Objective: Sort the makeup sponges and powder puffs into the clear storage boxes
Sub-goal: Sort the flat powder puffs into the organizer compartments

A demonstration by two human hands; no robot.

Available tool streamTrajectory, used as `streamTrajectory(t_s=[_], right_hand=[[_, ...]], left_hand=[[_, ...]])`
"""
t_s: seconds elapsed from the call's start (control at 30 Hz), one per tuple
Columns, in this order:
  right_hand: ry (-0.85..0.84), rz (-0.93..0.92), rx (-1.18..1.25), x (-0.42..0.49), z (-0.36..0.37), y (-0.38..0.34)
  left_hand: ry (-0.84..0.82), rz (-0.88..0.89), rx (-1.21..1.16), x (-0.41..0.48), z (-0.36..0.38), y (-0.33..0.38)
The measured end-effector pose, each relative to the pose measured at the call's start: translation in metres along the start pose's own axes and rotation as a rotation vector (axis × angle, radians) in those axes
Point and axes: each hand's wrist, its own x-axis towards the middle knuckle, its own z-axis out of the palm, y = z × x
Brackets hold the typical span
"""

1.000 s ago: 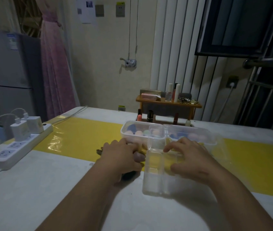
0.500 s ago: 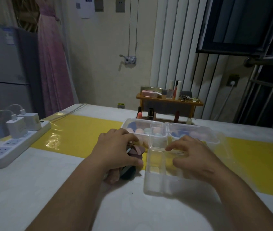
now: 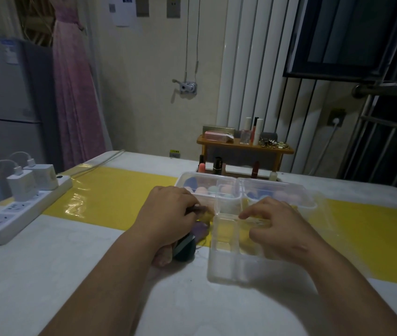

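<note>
Step in hand, as judged, is a pick: the empty divided clear box (image 3: 229, 270) lies under the right hand (image 3: 282, 236), whose fingers are bent on it (pinch not discernible), and the left hand (image 3: 168, 214) beside it curls round a powder puff (image 3: 201, 209), which next needs lifting rightward into a compartment.

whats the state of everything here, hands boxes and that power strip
left hand, grips a stack of powder puffs
right hand, relaxed, fingers touching the near clear box
near clear box, lidless, visible compartments empty
far left clear box, lidless, holds sponges
power strip, two chargers plugged in
</note>
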Motion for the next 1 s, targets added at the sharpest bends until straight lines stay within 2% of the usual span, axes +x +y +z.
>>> streamTrajectory(t_s=[0.2,0.43,0.53,0.63,0.77,1.0], right_hand=[[0.042,-0.019,0.032,0.0,0.002,0.0],[0.178,-0.09,0.098,0.005,0.009,0.004],[0.181,-0.085,0.169,0.006,0.012,0.004],[0.189,-0.105,0.239,0.006,0.011,0.002],[0.167,-0.165,0.327,0.005,0.011,-0.004],[0.059,-0.196,0.329,0.002,0.013,-0.009]], left_hand=[[0.095,-0.065,-0.05,0.002,-0.001,0.003],[0.223,-0.198,-0.349,-0.001,-0.001,0.017],[0.279,-0.176,-0.461,-0.004,0.001,0.024],[0.23,-0.173,-0.496,-0.004,0.003,0.027],[0.158,-0.269,-0.602,0.0,0.006,0.026],[0.112,-0.292,-0.761,0.0,0.005,0.028]])
